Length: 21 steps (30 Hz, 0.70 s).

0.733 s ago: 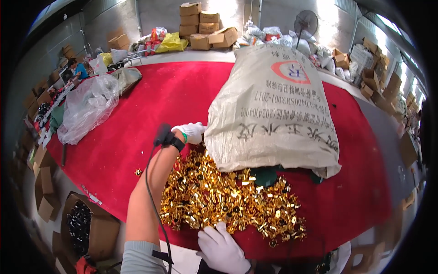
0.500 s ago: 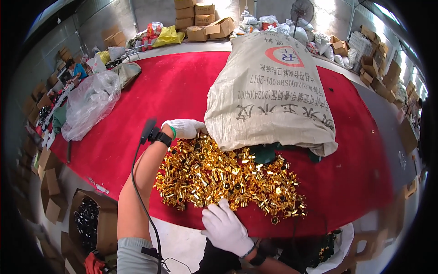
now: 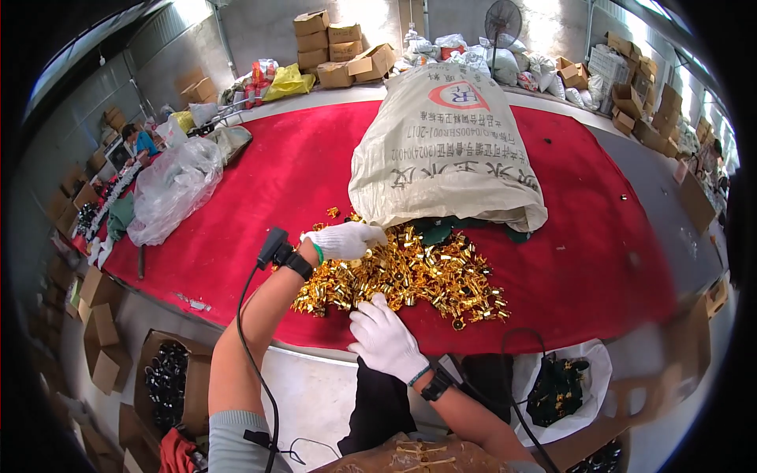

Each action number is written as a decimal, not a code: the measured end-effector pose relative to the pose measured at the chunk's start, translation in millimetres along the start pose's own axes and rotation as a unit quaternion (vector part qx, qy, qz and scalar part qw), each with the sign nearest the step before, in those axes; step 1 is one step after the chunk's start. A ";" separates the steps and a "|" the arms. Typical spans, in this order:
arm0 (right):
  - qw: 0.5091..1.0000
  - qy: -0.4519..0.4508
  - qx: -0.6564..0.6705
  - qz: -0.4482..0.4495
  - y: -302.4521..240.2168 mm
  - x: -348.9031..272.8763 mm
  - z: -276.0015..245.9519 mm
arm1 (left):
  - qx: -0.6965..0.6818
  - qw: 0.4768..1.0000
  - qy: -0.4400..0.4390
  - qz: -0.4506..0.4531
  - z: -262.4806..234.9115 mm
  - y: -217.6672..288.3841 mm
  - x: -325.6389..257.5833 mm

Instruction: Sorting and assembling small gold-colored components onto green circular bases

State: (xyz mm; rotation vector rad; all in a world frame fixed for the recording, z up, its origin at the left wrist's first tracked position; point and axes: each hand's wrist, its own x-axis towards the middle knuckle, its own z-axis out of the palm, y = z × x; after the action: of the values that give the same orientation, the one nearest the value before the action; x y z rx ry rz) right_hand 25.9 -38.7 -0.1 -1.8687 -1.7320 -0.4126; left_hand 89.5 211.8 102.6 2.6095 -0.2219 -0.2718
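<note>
1. Left hand (image 3: 344, 240) is over the gold pile (image 3: 430, 276) — earlier, at its far-left edge; fingers' grip unclear.
2. Right hand (image 3: 386, 340) — fingers slightly spread — meets the near edge.
3. Gold pile lies on red cloth (image 3: 591, 236), long axis left-to-right, pieces pointing variously.

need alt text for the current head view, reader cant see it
White-gloved left hand over the far left of a heap of small shiny gold pieces on a red table, white-gloved right hand at the heap's near edge. A large pale sack lies just beyond.
</note>
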 end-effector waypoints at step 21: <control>0.975 0.083 0.203 0.039 -57.1 -86.2 -108.4 | -0.784 0.523 0.326 -0.074 216.2 200.1 -154.2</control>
State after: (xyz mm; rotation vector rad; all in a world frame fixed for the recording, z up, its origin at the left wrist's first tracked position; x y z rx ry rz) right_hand -25.1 -171.1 48.0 -1.5543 -1.4944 -0.1603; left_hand -131.1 -29.4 41.1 0.7088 0.3890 0.3677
